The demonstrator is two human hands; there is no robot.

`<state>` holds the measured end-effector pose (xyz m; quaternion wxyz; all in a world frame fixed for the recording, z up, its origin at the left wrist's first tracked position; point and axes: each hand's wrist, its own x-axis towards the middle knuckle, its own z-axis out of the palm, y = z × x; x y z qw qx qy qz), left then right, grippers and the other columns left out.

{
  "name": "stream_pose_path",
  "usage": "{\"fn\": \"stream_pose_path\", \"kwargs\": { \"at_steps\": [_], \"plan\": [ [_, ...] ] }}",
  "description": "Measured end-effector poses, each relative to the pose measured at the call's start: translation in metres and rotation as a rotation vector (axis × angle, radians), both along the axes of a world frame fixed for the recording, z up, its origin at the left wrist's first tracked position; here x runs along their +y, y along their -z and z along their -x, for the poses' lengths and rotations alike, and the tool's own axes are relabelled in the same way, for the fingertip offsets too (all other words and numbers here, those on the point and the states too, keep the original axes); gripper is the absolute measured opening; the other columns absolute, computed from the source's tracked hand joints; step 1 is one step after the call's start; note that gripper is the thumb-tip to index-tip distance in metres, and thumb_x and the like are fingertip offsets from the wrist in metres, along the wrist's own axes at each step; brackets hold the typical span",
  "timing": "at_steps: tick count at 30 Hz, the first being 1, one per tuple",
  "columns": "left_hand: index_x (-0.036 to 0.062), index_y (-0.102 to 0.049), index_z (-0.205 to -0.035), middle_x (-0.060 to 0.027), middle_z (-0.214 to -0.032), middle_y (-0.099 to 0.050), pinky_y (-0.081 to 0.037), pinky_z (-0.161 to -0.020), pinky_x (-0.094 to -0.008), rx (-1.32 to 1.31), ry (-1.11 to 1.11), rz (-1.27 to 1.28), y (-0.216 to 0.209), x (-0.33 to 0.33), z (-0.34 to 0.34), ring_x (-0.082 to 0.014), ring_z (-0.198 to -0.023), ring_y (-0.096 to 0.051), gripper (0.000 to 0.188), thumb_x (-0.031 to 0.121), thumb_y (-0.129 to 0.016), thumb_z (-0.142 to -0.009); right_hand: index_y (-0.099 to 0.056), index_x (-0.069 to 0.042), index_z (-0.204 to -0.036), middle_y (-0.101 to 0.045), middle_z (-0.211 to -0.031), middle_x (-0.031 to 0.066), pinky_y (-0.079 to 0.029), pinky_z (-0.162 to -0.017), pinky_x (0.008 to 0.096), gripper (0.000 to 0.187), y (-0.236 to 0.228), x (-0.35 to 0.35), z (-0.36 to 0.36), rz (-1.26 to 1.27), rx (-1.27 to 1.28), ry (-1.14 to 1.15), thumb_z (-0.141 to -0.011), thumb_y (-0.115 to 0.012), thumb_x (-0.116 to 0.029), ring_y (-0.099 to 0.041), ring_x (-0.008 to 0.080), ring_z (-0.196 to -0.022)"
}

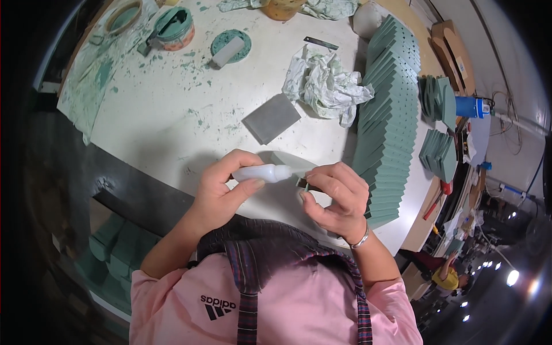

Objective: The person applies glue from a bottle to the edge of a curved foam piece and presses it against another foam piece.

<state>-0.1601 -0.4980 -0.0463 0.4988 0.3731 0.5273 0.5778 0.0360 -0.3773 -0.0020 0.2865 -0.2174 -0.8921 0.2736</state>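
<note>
My left hand point(227, 184) is wrapped round a small white squeeze bottle point(260, 172), which lies on its side in the grip. Its thin pale nozzle points right, toward the fingers of my right hand point(339, 195). That hand is curled, thumb and fingertips close together around a small dark-edged piece point(302, 183) whose kind I cannot make out. Just behind the bottle shows a grey-green flat surface point(282, 158), partly hidden by bottle and hands. Farther back on the white table point(167, 126) lies a grey rectangular block point(271, 119).
A long row of stacked green panels point(388, 126) lines the right side. Crumpled cloth point(325, 86), a dark metal strip point(321, 43), a green-smeared tub point(174, 31) and a pale block point(228, 52) on a round green lid point(244, 43) sit farther back. Someone in yellow point(447, 279) is far right.
</note>
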Motion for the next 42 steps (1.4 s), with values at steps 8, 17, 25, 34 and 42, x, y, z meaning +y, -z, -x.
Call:
{"fn": "stream_pose_path", "kwargs": {
  "at_steps": [8,17,25,34,42],
  "plan": [
    [-0.0018,-0.067,-0.095,-0.0105,-0.087,-0.068,-0.049,-0.070,-0.0292,0.167,-0.095,-0.112,0.002,-0.006,0.000,-0.0191,-0.076,-0.065,0.018,-0.001,-0.073,-0.079,-0.065,-0.001,-0.091,-0.067,-0.078,0.0116,-0.048,-0.053,0.0293,0.025,0.000,0.006,-0.003,-0.080,-0.065,-0.060,-0.067,-0.073,-0.003,-0.062,0.0222,-0.061],
    [-0.0005,-0.068,-0.093,-0.0118,-0.086,-0.068,-0.050,-0.065,-0.0306,0.185,-0.153,-0.266,-0.003,0.005,0.001,-0.0213,-0.074,-0.066,0.025,-0.006,-0.077,-0.071,-0.061,-0.002,-0.095,-0.069,-0.082,0.0112,-0.051,-0.056,0.0314,0.030,0.002,0.014,-0.002,0.002,-0.036,-0.035,-0.067,-0.073,-0.002,-0.064,0.0241,-0.065],
    [-0.0015,-0.066,-0.095,-0.0141,-0.090,-0.067,-0.047,-0.060,-0.0294,0.316,-0.111,-0.350,-0.011,0.017,0.005,-0.0215,-0.071,-0.063,0.022,-0.002,-0.075,-0.075,-0.059,0.001,-0.096,-0.069,-0.085,0.0179,-0.053,-0.059,0.0337,0.027,-0.001,0.017,-0.006,0.084,-0.029,-0.057,-0.071,-0.069,0.001,-0.066,0.0274,-0.067],
    [-0.0007,-0.067,-0.089,-0.0115,-0.081,-0.061,-0.049,-0.056,-0.0338,0.424,-0.153,-0.410,-0.021,0.030,-0.003,-0.0258,-0.066,-0.061,0.026,-0.009,-0.072,-0.064,-0.058,0.003,-0.096,-0.069,-0.084,0.0226,-0.053,-0.061,0.0332,0.021,-0.001,0.019,-0.013,0.114,-0.032,-0.063,-0.082,-0.068,-0.009,-0.067,0.0278,-0.068],
    [0.0006,-0.068,-0.087,-0.0085,-0.074,-0.059,-0.046,-0.051,-0.0317,0.536,-0.157,-0.466,-0.023,0.028,-0.005,-0.0219,-0.058,-0.058,0.024,-0.003,-0.075,-0.064,-0.059,0.002,-0.098,-0.069,-0.085,0.0201,-0.053,-0.060,0.0353,0.026,-0.002,0.018,-0.011,0.119,-0.001,-0.073,-0.073,-0.069,0.001,-0.067,0.0292,-0.067]
  ]
}}
